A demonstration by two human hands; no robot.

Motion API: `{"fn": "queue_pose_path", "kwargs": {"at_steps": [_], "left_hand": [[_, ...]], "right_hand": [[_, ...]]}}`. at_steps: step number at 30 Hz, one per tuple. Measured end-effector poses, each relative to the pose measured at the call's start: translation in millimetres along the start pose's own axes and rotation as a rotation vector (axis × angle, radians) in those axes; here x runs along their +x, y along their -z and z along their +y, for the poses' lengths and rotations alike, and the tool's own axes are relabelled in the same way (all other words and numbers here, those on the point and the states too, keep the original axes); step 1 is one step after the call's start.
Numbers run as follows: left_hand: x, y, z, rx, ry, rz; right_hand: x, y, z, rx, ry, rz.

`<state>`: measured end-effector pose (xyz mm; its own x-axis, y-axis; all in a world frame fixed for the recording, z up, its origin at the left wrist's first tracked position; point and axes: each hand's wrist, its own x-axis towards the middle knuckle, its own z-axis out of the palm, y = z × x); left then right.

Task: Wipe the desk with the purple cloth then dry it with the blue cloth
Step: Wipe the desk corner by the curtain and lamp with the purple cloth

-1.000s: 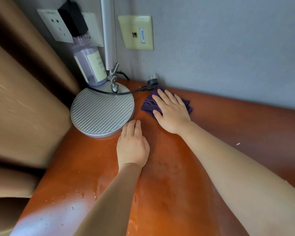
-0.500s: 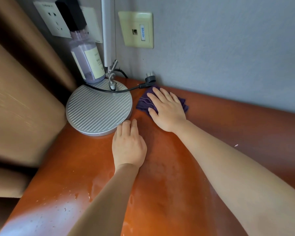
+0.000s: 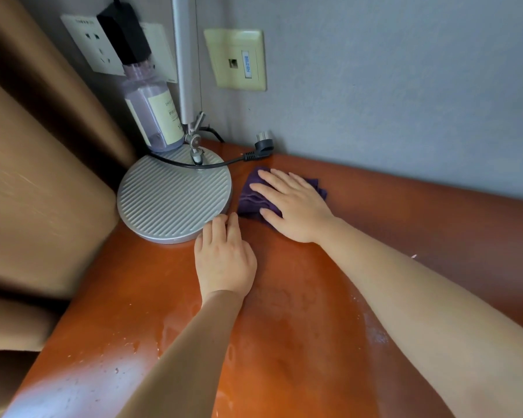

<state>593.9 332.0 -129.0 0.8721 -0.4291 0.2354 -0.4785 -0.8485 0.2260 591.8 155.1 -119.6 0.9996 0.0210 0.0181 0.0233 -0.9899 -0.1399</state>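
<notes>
From my head camera, my right hand (image 3: 296, 206) presses flat, fingers straight, on the purple cloth (image 3: 251, 197) beside the lamp base (image 3: 172, 194), while my left hand (image 3: 224, 257) lies relaxed on the bench (image 3: 299, 327), fingertips at that base. I should keep even pressure and sweep along the wall, clear of the loose plug (image 3: 261, 146). The orange surface looks streaked wet; the blue cloth isn't in sight.

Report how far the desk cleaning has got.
Done: the near desk shows wet streaks and droplets, so it looks wiped. In hand: the right hand presses the purple cloth flat beside the lamp base; the left hand rests by that base. Left: drying; no blue cloth is in view.
</notes>
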Motion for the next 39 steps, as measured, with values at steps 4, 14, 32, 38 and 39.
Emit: {"fn": "queue_pose_path", "kwargs": {"at_steps": [4,14,32,38,39], "left_hand": [[0,-1,0,-0.008,-0.019,0.015],[-1,1,0,-0.004,-0.058,0.014],[-2,0,0,-0.003,-0.08,0.006],[-4,1,1,-0.001,-0.124,0.02],[-5,0,1,0.002,-0.138,0.029]], "right_hand": [[18,-1,12,0.018,-0.115,0.032],[-23,-7,-22,0.065,-0.494,0.057],[-11,-3,1,0.036,-0.484,0.046],[-56,-11,-32,0.01,-0.6,0.085],[-57,-11,-32,0.006,-0.594,0.074]]}}
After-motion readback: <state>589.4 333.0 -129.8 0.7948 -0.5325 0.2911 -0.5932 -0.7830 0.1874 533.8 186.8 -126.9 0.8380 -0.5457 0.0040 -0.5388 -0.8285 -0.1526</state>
